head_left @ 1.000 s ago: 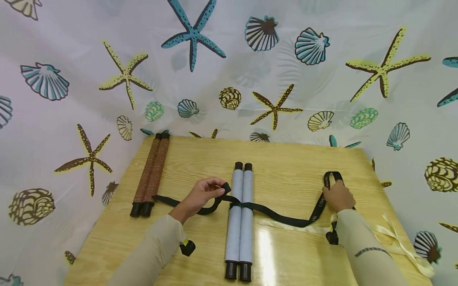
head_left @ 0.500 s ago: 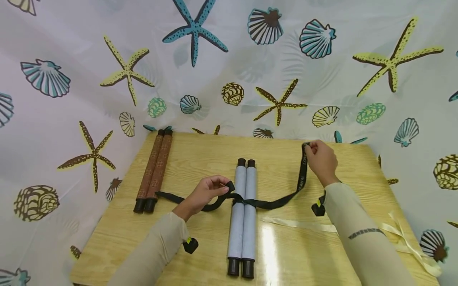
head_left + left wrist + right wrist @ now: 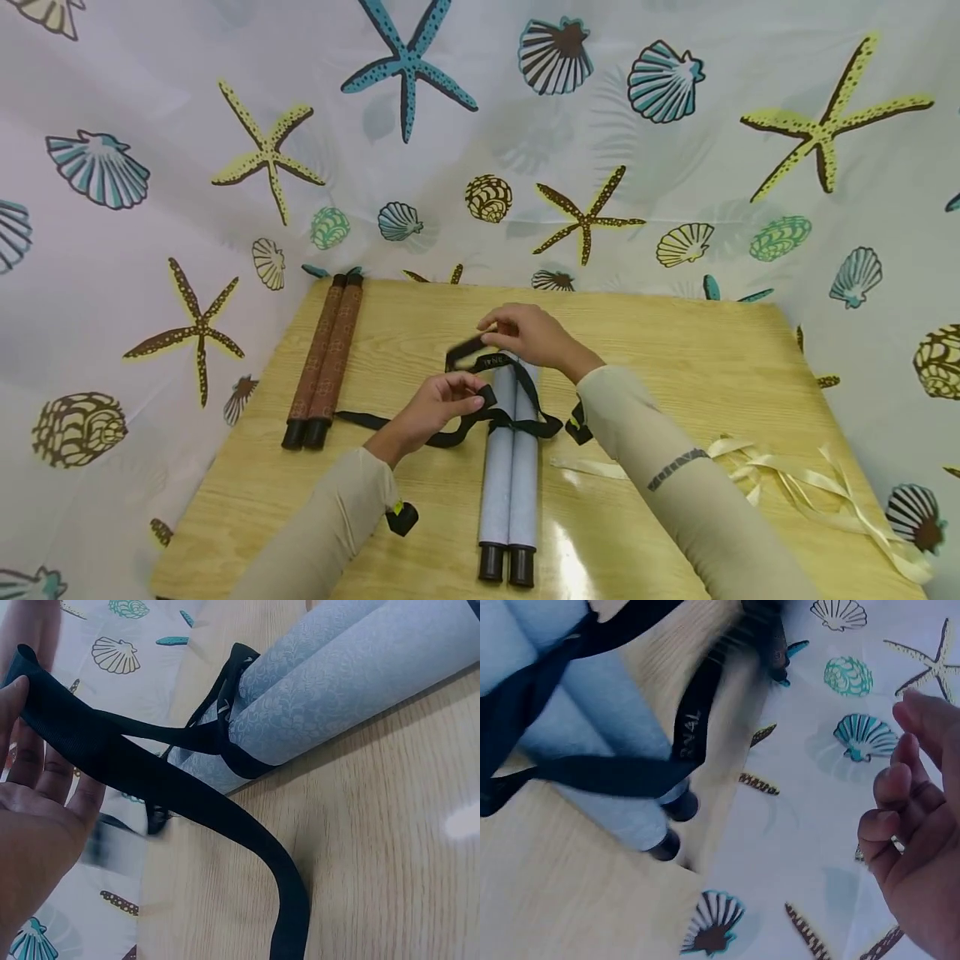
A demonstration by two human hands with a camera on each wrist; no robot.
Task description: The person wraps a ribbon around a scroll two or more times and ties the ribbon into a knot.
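Pinching the black ribbon (image 3: 217, 806), the left hand (image 3: 435, 407) has its thumb and forefinger clamped on one end, just left of the grey rolls (image 3: 497, 492). The right hand's (image 3: 536, 333) fingers are loosely bent above the rolls' far ends, beyond and to the right of the left fingers; the right wrist view shows them clear of the ribbon. Below and to the right of the left fingers, the ribbon wraps both rolls; a looser, lettered length, partly blurred, arcs between the two hands. Another length runs left from beneath the left hand to near the brown rolls (image 3: 335, 358), which lie side by side on the bench (image 3: 420, 325), well left of all the fingers. Pale ribbons (image 3: 795, 472) lie well to the right of the right fingers, and shell-print cloth (image 3: 450, 150) hangs beyond both hands.
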